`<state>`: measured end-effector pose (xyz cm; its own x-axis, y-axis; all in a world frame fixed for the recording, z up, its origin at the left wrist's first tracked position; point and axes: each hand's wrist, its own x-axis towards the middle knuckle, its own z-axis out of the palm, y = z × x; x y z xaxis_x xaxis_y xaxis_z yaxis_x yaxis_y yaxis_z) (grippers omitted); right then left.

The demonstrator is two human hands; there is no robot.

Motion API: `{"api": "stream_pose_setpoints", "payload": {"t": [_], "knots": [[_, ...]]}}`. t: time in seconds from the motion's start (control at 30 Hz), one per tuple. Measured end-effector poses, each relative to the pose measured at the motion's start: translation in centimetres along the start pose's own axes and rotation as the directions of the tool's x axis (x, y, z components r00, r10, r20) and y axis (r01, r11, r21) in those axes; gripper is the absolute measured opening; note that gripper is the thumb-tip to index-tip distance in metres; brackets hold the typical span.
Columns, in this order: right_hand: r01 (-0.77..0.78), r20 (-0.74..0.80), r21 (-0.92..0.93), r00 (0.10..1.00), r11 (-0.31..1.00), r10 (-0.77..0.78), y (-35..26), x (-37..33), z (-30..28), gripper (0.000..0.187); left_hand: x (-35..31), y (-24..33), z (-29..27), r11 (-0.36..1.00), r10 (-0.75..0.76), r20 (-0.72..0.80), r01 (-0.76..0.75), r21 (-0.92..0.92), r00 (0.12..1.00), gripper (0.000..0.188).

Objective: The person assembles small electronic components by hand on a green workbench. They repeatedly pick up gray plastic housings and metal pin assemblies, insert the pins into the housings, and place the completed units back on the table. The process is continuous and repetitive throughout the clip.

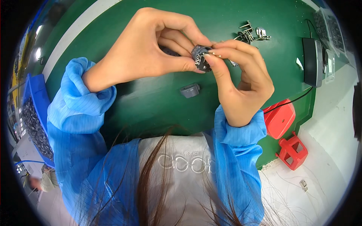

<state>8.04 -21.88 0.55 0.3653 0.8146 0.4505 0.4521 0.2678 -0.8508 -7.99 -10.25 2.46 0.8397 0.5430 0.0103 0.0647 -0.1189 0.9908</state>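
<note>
My left hand (pixel 147 52) pinches a small grey plastic housing (pixel 197 52) between thumb and forefinger. A black circuit board (pixel 203 64) with a row of pale contacts shows at the housing's open side. My right hand (pixel 243 77) comes from the other side, thumb and forefinger closed on the edge of the board; how far the board sits inside the housing I cannot tell. Another grey housing (pixel 190 90) lies on the green tabletop (pixel 151 101) below my hands. Beyond my right hand are several loose small circuit boards with metal parts (pixel 247 35).
At the left stands a blue bin (pixel 37 88) full of small dark parts. A black device (pixel 312 62) with a cable and a clear tray (pixel 330 30) of dark pieces stand at the right. A red stool (pixel 281 118) and a red plastic frame (pixel 293 151) are beside the table's right edge.
</note>
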Motion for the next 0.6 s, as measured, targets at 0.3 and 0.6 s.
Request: {"api": "stream_pose_setpoints", "payload": {"t": [0.3, 0.6], "knots": [[0.071, -0.065, -0.116, 0.995, 0.991, -0.079, -0.2, 0.16, 0.14, 0.018, -0.05, 0.27, 0.12, 0.997, 0.024, 0.005, -0.024, 0.077, 1.0, 0.034], [0.131, -0.123, -0.152, 0.981, 0.98, -0.15, -0.68, 0.01, 0.53, 0.02, -0.38, 0.61, 0.63, 0.997, 0.08, -0.042, -0.079, 0.02, 0.996, 0.03]]}}
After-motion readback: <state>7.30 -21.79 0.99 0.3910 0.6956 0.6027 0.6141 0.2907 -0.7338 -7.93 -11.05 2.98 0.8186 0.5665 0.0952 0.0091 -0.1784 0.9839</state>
